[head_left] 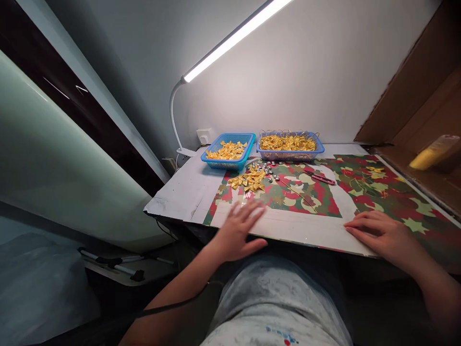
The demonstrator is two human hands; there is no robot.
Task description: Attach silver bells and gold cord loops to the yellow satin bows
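My left hand (237,230) lies flat at the near edge of the table (183,192), fingers spread, holding nothing. My right hand (382,233) rests palm down on the near edge too, fingers stretched out and empty. Beyond my left hand lies a pile of small yellow folded pieces (249,181) with several small silver beads (271,173) beside it. A red-handled tool (323,179) and a thin gold wire (298,193) lie on the camouflage-patterned mat (360,192).
At the back stand two blue baskets: the left basket (230,163) holds yellow folded pieces, the right basket (291,153) holds gold wire loops. A lit desk lamp (234,36) arches above. A brown board (418,96) leans at the right. Metal rods (115,264) lie on the floor at the left.
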